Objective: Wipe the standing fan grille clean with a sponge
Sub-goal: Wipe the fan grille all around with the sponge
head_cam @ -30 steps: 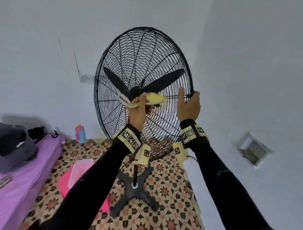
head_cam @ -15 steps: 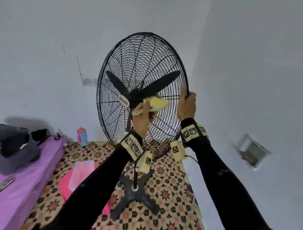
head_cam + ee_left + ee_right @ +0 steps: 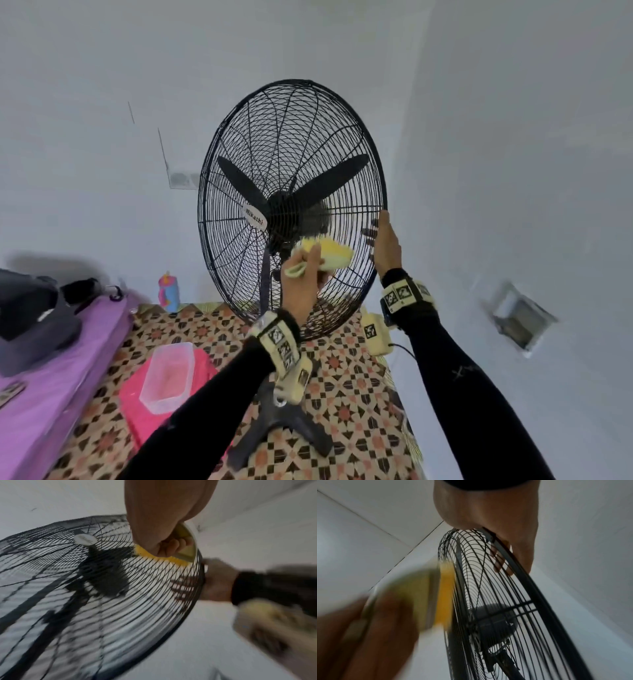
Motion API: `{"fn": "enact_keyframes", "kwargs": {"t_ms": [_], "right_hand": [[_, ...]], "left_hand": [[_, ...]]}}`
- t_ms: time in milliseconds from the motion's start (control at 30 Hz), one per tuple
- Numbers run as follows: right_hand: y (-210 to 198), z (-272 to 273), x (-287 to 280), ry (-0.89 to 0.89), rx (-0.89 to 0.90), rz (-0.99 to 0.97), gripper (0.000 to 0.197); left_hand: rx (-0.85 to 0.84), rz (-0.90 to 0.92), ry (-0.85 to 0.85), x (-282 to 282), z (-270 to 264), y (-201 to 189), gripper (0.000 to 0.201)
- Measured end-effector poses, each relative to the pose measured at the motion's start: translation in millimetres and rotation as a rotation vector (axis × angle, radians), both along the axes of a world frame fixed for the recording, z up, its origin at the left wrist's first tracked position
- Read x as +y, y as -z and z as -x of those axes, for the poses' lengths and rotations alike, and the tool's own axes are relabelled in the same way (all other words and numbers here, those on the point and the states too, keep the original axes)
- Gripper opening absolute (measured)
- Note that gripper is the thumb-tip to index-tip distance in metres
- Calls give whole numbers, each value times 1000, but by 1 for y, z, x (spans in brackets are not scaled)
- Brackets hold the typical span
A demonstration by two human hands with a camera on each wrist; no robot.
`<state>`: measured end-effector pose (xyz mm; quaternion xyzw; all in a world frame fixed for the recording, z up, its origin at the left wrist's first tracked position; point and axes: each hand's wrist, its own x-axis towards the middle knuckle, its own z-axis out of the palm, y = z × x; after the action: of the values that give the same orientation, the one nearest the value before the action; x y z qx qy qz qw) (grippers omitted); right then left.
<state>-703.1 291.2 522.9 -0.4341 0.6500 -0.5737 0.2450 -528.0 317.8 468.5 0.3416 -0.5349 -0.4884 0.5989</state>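
The black standing fan's round wire grille [image 3: 291, 137] faces me, with dark blades and a white badge at the hub. My left hand [image 3: 303, 281] grips a yellow sponge [image 3: 334, 255] and presses it flat on the grille's lower right part, below the hub. The left wrist view shows the sponge [image 3: 164, 557] against the wires under my curled fingers [image 3: 171, 546]. My right hand [image 3: 385, 246] holds the grille's right rim, with its fingers hooked behind the wires. The right wrist view shows the right hand's fingers [image 3: 501, 558] round the rim and the blurred sponge [image 3: 444, 595].
The fan's cross-shaped base [image 3: 281, 431] stands on a patterned floor. A clear tub [image 3: 168, 373] lies on a pink mat to the left. A purple bed [image 3: 51, 377] with a dark bag [image 3: 30, 318] is at far left, and a white wall [image 3: 513, 171] is close on the right.
My left hand has slid the sponge down the grille, from beside the hub to below it. The right hand has kept its hold on the rim. The fan sits lower in view.
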Motion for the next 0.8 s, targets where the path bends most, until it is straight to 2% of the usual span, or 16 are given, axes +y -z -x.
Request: {"fn": "enact_keyframes", "kwargs": {"t_ms": [67, 100, 233, 300, 367, 433, 500, 533, 667, 700, 733, 800], "right_hand": [[10, 10, -2, -13, -111, 9, 107], [13, 13, -3, -35, -147, 7, 104], [7, 5, -1, -113, -222, -4, 107], [6, 2, -4, -165, -248, 3, 107], [4, 1, -5, -172, -262, -5, 114], [9, 8, -11, -180, -275, 8, 120], [6, 6, -2, -164, -297, -3, 117], [4, 3, 1, -159, -298, -6, 113], [6, -3, -3, -213, -330, -50, 111], [4, -6, -2, -237, -337, -47, 105], [-1, -9, 3, -252, -354, -46, 96], [-18, -19, 22, -237, -397, -76, 82]], "left_hand": [[-34, -11, 52, 14, -8, 25, 50], [-34, 4, 66, 13, -7, 21, 49], [70, 107, 18, -12, 13, -63, 48], [119, 122, -14, -14, 21, -80, 48], [112, 75, -30, 0, 19, -57, 47], [48, 10, -16, 21, 9, -15, 47], [-6, -22, 14, 33, 0, 10, 47], [-20, -7, 19, 32, -2, 8, 45], [1, 164, -43, 12, 9, -69, 31], [-2, 191, -59, 5, 14, -85, 30], [-12, 220, -73, 0, 18, -94, 28], [-61, 267, -102, -2, 20, -84, 30]]}}
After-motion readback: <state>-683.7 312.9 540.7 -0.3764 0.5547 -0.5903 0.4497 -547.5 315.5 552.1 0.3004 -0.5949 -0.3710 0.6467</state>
